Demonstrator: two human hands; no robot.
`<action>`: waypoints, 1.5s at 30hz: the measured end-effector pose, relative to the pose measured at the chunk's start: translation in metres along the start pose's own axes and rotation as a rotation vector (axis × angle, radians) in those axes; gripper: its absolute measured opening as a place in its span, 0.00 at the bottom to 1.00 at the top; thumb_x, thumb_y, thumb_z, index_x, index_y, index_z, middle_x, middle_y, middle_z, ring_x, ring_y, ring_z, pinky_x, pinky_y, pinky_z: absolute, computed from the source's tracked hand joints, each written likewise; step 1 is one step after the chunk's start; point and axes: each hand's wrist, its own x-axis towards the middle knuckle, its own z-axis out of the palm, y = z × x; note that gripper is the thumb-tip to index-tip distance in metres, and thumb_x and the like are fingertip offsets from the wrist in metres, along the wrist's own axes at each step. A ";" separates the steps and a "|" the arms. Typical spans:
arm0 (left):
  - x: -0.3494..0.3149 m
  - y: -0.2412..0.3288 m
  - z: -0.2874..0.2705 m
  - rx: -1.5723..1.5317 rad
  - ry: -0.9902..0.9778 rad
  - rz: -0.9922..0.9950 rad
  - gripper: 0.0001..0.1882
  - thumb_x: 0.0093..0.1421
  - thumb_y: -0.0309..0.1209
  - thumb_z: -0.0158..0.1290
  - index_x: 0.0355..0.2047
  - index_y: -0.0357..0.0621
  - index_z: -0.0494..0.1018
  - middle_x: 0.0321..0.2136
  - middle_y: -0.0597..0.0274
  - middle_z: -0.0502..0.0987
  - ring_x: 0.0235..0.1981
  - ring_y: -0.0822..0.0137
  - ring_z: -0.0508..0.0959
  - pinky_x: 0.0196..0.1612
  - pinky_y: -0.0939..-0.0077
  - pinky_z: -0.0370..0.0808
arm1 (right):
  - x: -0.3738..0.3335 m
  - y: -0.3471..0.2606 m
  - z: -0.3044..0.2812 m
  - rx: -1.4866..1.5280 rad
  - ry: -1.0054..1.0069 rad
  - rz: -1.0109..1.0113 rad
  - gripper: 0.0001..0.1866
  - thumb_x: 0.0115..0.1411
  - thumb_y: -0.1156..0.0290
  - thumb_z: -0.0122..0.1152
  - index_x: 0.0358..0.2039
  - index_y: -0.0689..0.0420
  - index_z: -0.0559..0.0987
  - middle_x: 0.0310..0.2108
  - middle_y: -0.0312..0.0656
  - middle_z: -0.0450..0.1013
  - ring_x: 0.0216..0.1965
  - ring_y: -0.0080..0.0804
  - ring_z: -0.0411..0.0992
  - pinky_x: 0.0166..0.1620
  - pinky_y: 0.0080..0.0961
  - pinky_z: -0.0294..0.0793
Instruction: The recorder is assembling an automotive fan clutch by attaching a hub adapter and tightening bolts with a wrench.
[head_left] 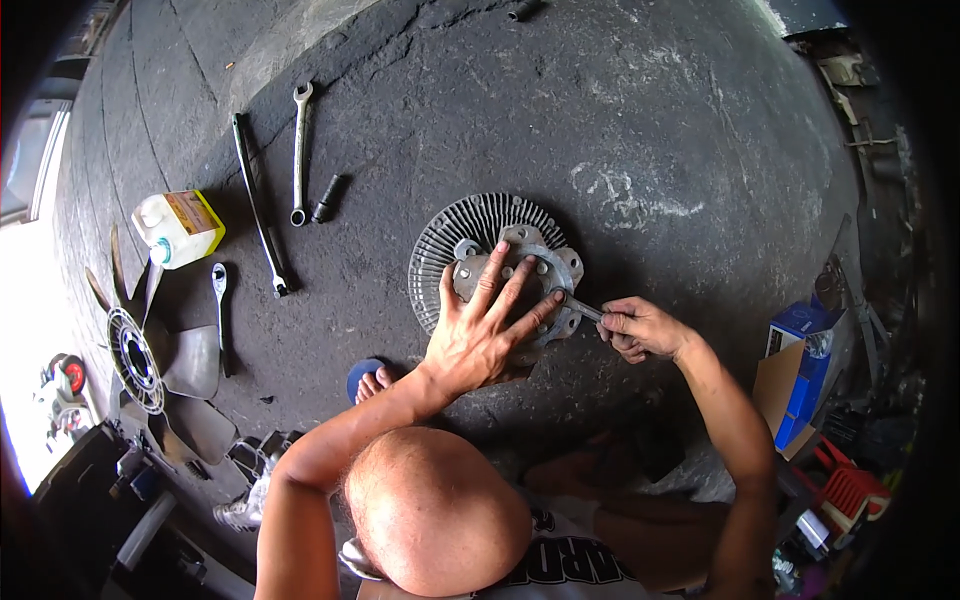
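A round, finned metal fan clutch (432, 272) lies on the dark floor in front of me. On top of it sits a grey metal housing with a holed flange (522, 236). My left hand (470, 335) rests across this housing with its fingers spread, its palm toward the near side. My right hand (640, 330) is closed round the handle of a wrench (584, 308), which reaches in to the right edge of the housing. The wrench's far end meets the part beside my left fingertips. What it sits on there is too small to make out.
Left of the clutch lie a combination wrench (300, 155), a long breaker bar (256, 205), a black socket (328, 198) and a ratchet (221, 310). A jug (180, 228) stands near a bladed fan (196, 362). At right are a blue box (803, 390) and a red crate-like object (850, 492).
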 end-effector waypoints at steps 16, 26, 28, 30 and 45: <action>0.008 -0.020 -0.022 0.019 -0.015 0.084 0.66 0.29 0.58 0.72 0.71 0.77 0.51 0.73 0.47 0.41 0.74 0.48 0.42 0.56 0.20 0.57 | -0.004 -0.007 0.038 -0.693 0.492 -0.269 0.19 0.70 0.58 0.52 0.30 0.61 0.75 0.17 0.37 0.67 0.18 0.25 0.66 0.25 0.33 0.66; 0.015 -0.073 -0.031 0.010 0.047 0.254 0.73 0.27 0.63 0.72 0.73 0.67 0.45 0.73 0.46 0.42 0.73 0.42 0.43 0.69 0.33 0.50 | 0.008 0.005 0.098 -0.701 0.852 -0.452 0.16 0.70 0.60 0.52 0.32 0.60 0.76 0.16 0.45 0.66 0.18 0.34 0.66 0.25 0.36 0.62; 0.018 -0.080 -0.029 0.015 -0.019 0.309 0.74 0.29 0.69 0.69 0.73 0.65 0.42 0.73 0.46 0.40 0.73 0.42 0.40 0.71 0.33 0.43 | 0.000 -0.005 0.102 -0.803 0.940 -0.559 0.17 0.70 0.59 0.52 0.31 0.60 0.76 0.15 0.48 0.67 0.18 0.42 0.69 0.24 0.39 0.63; 0.017 -0.082 -0.031 0.018 -0.009 0.311 0.75 0.30 0.71 0.67 0.74 0.64 0.40 0.73 0.46 0.39 0.73 0.42 0.39 0.71 0.34 0.41 | -0.008 -0.025 0.098 -0.819 0.962 -0.618 0.19 0.70 0.57 0.52 0.30 0.60 0.76 0.16 0.50 0.68 0.19 0.50 0.71 0.25 0.41 0.64; 0.001 -0.016 -0.004 0.037 0.183 -0.005 0.50 0.40 0.63 0.64 0.66 0.74 0.64 0.72 0.47 0.48 0.73 0.44 0.45 0.65 0.25 0.41 | 0.019 -0.103 0.017 -1.141 0.395 -0.347 0.21 0.62 0.53 0.62 0.30 0.61 0.81 0.22 0.46 0.75 0.25 0.33 0.72 0.33 0.38 0.69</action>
